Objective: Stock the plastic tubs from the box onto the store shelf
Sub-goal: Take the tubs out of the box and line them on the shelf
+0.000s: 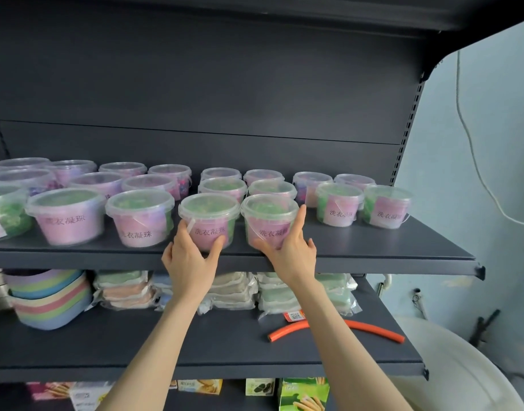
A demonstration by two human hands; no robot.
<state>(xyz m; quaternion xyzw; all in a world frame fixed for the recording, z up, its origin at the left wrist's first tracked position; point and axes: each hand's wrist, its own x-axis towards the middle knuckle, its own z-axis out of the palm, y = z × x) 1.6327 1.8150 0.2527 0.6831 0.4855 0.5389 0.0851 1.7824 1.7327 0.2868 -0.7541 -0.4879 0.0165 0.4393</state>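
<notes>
- Presently both hands are raised to the upper shelf (373, 247), a flat, dark, matte metal board, and each has a tub at its front edge.
- Left hand (189, 259): clamped on the left front tub (208, 215), with the thumb curled across the lower front and the fingers wrapped round the left wall.
- Right hand (293, 250): clamped on the right front tub (269, 215), with the thumb at the lower front and the fingers laid up the right wall.
- Both tubs are round and taper toward the base. They have clear plastic walls, a clear lid with a raised rim, a pink label with dark printed characters, and green contents behind it. A thin clear handle hangs down the front.
- They stand upright, side by side, with their rims very close. The hands hide the bases, so I cannot tell whether they rest fully on the board.
- More tubs (67, 215) of the same make fill the shelf in rows to either side and behind.
- Lower shelf (106, 345): nested pastel bowls (50, 298), smooth and shallow; soft packets (234, 289) stacked in crinkled clear film; a curved orange hose (373, 329).
- Lowest level: printed cardboard boxes (302, 393).
- Right side: a thin white cable (468, 143) hangs down the pale wall.
</notes>
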